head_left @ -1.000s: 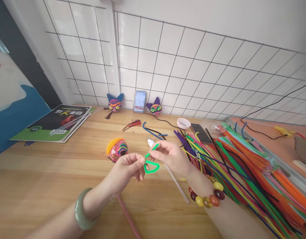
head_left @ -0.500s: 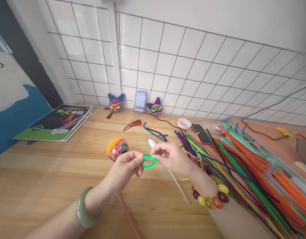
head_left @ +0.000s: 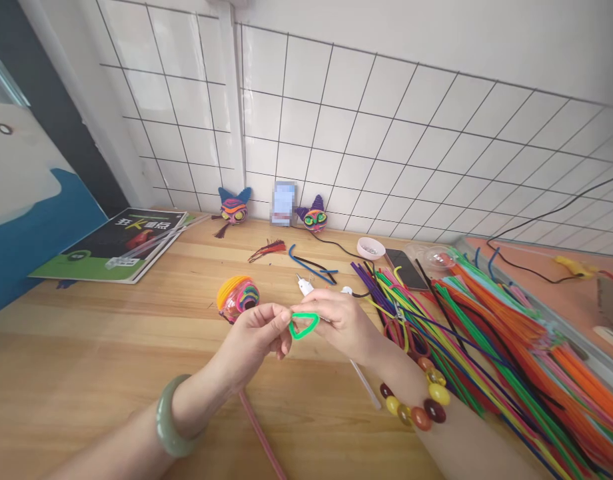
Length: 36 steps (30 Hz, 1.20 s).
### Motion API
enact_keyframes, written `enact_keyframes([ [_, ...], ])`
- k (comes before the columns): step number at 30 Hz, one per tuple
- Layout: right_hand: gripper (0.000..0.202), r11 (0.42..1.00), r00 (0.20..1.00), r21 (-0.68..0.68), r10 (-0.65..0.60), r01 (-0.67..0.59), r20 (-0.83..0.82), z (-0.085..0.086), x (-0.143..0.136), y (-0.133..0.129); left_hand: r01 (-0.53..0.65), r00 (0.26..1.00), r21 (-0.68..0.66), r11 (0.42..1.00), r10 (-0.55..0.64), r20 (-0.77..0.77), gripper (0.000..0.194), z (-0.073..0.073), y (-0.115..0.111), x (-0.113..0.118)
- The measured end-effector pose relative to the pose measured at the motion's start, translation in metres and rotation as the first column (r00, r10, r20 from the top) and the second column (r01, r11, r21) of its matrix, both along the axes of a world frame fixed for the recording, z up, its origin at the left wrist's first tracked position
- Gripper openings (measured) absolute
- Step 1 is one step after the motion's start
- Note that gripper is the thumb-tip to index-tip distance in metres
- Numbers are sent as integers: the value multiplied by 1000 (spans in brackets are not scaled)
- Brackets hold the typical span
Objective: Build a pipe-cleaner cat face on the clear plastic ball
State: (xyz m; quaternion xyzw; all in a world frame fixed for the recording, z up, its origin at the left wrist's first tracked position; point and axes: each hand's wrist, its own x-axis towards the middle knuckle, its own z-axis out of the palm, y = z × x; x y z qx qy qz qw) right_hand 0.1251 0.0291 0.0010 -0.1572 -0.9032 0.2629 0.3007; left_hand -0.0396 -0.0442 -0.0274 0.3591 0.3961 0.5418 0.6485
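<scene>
A green pipe cleaner (head_left: 305, 335), bent into a small triangular loop, is held up between my two hands over the table. My left hand (head_left: 262, 331) pinches its left corner between thumb and forefinger. On the loop's right side my right hand (head_left: 344, 321) has its fingers closed on the pipe cleaner, palm turned down. Behind my left hand lies a round ornament (head_left: 239, 297) wrapped in orange and multicoloured strands. A white glue gun (head_left: 303, 285) is partly hidden behind my right hand, with a clear glue stick (head_left: 366, 385) showing below it.
Bundles of coloured pipe cleaners (head_left: 486, 333) spread along the right. Two cat-like ornaments (head_left: 233, 205) and a phone (head_left: 283, 203) stand by the tiled wall. A pink bowl (head_left: 371, 249), a dark phone (head_left: 405, 269), red tassels (head_left: 267, 250) and books (head_left: 121, 243) lie farther back.
My right hand has turned palm-down and its fingers have closed further around the loop's right side. The green loop has tilted slightly; my left hand keeps its pinch.
</scene>
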Motion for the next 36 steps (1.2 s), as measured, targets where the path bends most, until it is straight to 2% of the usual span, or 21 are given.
enact_keyframes([
  [7,18,999,998,-22,-37,36,-55,-1,-2,-2,-30,990,114,993,45,-133,28,1,1,-1],
  [20,12,995,990,-20,-97,95,-100,-4,-3,-2,-12,989,145,989,33,-145,20,6,-1,-3],
  [26,12,995,988,78,-43,55,-151,-4,-3,-1,-5,988,164,986,30,-152,18,7,0,-4],
  [32,18,951,992,304,-18,56,-128,-5,-1,1,-5,998,87,996,10,-56,17,4,0,-5],
  [34,17,951,991,307,5,36,-131,-5,-1,1,-2,1000,64,998,3,-17,16,4,1,-5],
  [36,16,968,987,251,20,20,-157,-6,-1,1,-3,1000,48,999,3,1,16,5,1,-6],
])
